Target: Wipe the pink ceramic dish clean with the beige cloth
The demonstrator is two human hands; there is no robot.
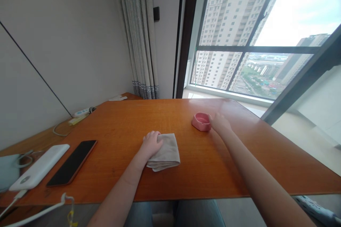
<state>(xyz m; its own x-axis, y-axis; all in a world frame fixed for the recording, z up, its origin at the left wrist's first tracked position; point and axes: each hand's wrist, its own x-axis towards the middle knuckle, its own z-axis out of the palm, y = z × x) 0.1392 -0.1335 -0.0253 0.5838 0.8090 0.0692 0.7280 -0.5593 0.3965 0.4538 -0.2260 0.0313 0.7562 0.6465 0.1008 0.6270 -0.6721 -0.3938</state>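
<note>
Find the folded cloth at near middle on the table: probably light, soft, best held by its folds. Find the pink dish farther right: likely rigid, best held by the rim. Note the left hand bent over the cloth's left side, grip unclear; the right hand at the dish's right rim, too blurred to tell how open.

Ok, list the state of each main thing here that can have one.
Cloth: folded, left grip on it.
Pink dish: upright, right grip at its rim.
Phone: face up, screen dark.
White power bank: cable at its near end.
Curtain: gathered, hanging.
Window: open or shut, can't tell.
</note>
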